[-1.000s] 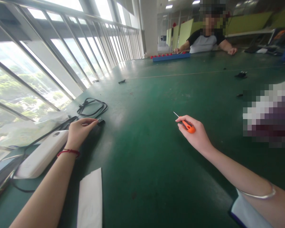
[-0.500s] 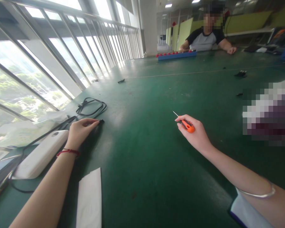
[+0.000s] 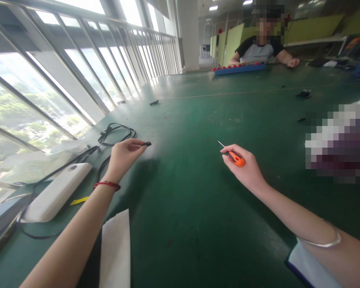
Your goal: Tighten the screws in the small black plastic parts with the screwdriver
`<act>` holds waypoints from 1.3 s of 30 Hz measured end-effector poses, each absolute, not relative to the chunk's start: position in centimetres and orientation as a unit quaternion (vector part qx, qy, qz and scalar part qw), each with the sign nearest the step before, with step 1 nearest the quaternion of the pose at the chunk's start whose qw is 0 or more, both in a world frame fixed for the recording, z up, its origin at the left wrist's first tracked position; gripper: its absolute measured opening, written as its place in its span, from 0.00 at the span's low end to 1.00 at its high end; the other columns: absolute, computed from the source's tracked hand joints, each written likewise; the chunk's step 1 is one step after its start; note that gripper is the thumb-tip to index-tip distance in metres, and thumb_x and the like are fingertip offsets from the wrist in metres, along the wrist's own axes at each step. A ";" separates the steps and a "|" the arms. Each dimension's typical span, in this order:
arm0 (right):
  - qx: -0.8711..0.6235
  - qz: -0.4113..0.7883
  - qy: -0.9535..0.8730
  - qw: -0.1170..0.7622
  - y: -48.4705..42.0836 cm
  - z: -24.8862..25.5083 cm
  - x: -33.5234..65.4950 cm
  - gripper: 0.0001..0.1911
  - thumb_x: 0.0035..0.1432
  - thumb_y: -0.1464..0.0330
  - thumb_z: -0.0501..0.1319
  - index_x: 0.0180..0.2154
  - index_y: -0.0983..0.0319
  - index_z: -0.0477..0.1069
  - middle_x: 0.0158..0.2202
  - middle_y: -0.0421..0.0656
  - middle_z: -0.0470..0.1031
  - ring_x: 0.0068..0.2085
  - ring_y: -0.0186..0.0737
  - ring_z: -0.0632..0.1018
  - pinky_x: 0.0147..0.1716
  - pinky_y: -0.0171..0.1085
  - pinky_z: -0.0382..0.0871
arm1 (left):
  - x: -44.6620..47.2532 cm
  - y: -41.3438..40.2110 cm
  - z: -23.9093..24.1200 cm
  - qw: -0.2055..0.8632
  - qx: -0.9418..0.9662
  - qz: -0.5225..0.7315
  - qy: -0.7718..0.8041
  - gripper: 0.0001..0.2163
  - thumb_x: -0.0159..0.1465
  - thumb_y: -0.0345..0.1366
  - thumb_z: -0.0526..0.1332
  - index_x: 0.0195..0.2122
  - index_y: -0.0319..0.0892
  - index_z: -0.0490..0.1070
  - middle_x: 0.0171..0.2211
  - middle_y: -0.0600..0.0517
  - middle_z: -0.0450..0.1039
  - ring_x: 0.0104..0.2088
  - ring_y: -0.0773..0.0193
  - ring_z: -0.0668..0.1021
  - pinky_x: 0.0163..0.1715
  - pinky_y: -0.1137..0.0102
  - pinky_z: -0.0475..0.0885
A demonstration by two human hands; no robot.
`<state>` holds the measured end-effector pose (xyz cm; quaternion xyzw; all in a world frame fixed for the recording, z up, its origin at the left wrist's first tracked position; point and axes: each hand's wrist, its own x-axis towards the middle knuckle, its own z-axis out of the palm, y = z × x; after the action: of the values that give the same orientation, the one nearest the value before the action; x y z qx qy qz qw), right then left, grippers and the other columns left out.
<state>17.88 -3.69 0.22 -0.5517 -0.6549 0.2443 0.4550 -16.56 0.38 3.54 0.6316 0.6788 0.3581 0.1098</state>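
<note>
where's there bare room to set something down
Bare green tabletop lies between the black piece and the orange screwdriver, and nearer, right of the white paper. Crowded: the left side, with coiled cable, white object and plastic bag.

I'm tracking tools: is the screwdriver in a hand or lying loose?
In hand: the right hand holds the screwdriver by its orange handle, metal shaft sticking out.

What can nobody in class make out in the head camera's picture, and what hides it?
All in the head view:
Small black piece: too small to identify, partly covered by the grip of the left hand.
Orange-and-black screwdriver: handle partly hidden by the grip of the right hand.
Flat white paper-like strip: near end cut off by the bottom edge.
White-and-purple shape at right: pixelated beyond recognition.
</note>
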 end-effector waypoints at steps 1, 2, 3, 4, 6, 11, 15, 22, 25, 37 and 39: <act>-0.552 0.245 -0.653 0.457 -3.7 0.2 17.9 0.06 0.53 0.67 0.59 0.34 0.61 0.73 0.31 0.41 0.75 0.29 0.37 0.72 0.31 0.37 0.64 | -14.9 0.6 3.8 0.128 0.646 0.362 0.659 0.13 0.53 0.43 0.66 0.36 0.40 0.77 0.28 0.51 0.79 0.32 0.60 0.79 0.34 0.70 0.71; -0.551 0.247 -0.652 0.459 -3.7 0.3 17.9 0.06 0.53 0.67 0.59 0.34 0.61 0.73 0.32 0.42 0.75 0.30 0.38 0.72 0.32 0.37 0.64 | -13.2 0.9 4.0 0.152 0.660 0.367 0.637 0.13 0.53 0.42 0.66 0.36 0.39 0.77 0.29 0.50 0.79 0.31 0.59 0.79 0.33 0.69 0.72; -0.548 0.249 -0.650 0.464 -3.8 0.3 17.9 0.06 0.54 0.67 0.59 0.34 0.61 0.73 0.32 0.42 0.75 0.31 0.38 0.73 0.33 0.37 0.65 | -11.4 1.2 4.1 0.180 0.677 0.370 0.610 0.12 0.53 0.42 0.66 0.35 0.39 0.77 0.29 0.49 0.79 0.31 0.59 0.80 0.33 0.69 0.72; -0.545 0.251 -0.648 0.468 -3.8 0.4 17.9 0.06 0.54 0.66 0.59 0.33 0.61 0.73 0.33 0.42 0.76 0.32 0.39 0.74 0.34 0.37 0.65 | -9.7 1.4 4.2 0.210 0.688 0.374 0.586 0.12 0.53 0.41 0.66 0.34 0.38 0.77 0.30 0.48 0.80 0.31 0.59 0.80 0.33 0.69 0.73; -0.538 0.256 -0.645 0.478 -3.8 0.5 17.9 0.07 0.55 0.66 0.60 0.34 0.61 0.74 0.35 0.43 0.76 0.35 0.40 0.75 0.35 0.38 0.66 | -6.3 1.9 3.8 0.270 0.704 0.381 0.534 0.11 0.53 0.39 0.66 0.34 0.37 0.76 0.32 0.47 0.80 0.33 0.59 0.80 0.34 0.69 0.74; -0.527 0.241 -0.636 0.509 -3.9 0.5 17.7 0.07 0.56 0.65 0.60 0.36 0.60 0.73 0.35 0.42 0.76 0.36 0.40 0.76 0.37 0.38 0.67 | -0.8 2.7 1.0 0.362 0.696 0.410 0.466 0.09 0.55 0.36 0.66 0.34 0.37 0.76 0.33 0.46 0.80 0.33 0.61 0.80 0.36 0.69 0.75; -0.534 0.245 -0.615 0.525 -3.9 0.3 17.6 0.10 0.54 0.67 0.61 0.40 0.60 0.68 0.32 0.40 0.74 0.31 0.38 0.74 0.31 0.37 0.66 | 0.3 2.4 -0.5 0.331 0.717 0.400 0.464 0.06 0.56 0.33 0.64 0.34 0.38 0.76 0.33 0.49 0.79 0.32 0.64 0.79 0.36 0.70 0.75; -0.497 0.191 -0.607 0.590 -4.5 0.8 17.5 0.02 0.52 0.72 0.62 0.31 0.60 0.70 0.30 0.39 0.74 0.31 0.36 0.75 0.31 0.34 0.69 | 0.1 1.5 -0.2 0.196 0.767 0.380 0.478 0.04 0.57 0.30 0.62 0.33 0.42 0.75 0.33 0.52 0.75 0.33 0.65 0.76 0.37 0.70 0.73; -0.487 0.156 -0.611 0.604 -4.7 1.0 17.5 0.03 0.53 0.73 0.61 0.30 0.60 0.69 0.29 0.38 0.72 0.28 0.34 0.73 0.29 0.33 0.68 | 0.1 1.5 -0.2 0.177 0.762 0.381 0.494 0.04 0.57 0.29 0.61 0.32 0.42 0.74 0.32 0.53 0.74 0.33 0.66 0.76 0.36 0.71 0.72; -0.478 0.159 -0.619 0.603 -4.8 0.9 17.6 0.01 0.56 0.70 0.61 0.31 0.59 0.69 0.30 0.39 0.73 0.29 0.35 0.74 0.29 0.34 0.68 | 0.1 1.9 -0.4 0.196 0.756 0.368 0.505 0.05 0.58 0.30 0.61 0.34 0.42 0.75 0.33 0.53 0.74 0.34 0.65 0.76 0.38 0.70 0.73; -0.481 0.164 -0.624 0.594 -4.7 0.8 17.6 0.01 0.56 0.69 0.61 0.31 0.59 0.70 0.30 0.39 0.73 0.29 0.35 0.74 0.29 0.34 0.68 | 0.1 1.9 -0.4 0.196 0.757 0.367 0.503 0.05 0.58 0.29 0.61 0.34 0.42 0.75 0.33 0.52 0.74 0.34 0.65 0.76 0.38 0.70 0.73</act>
<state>17.61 -4.72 0.82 -0.4810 -0.6235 0.1637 0.5942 0.06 1.93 -0.43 0.7574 0.5034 0.3671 0.1955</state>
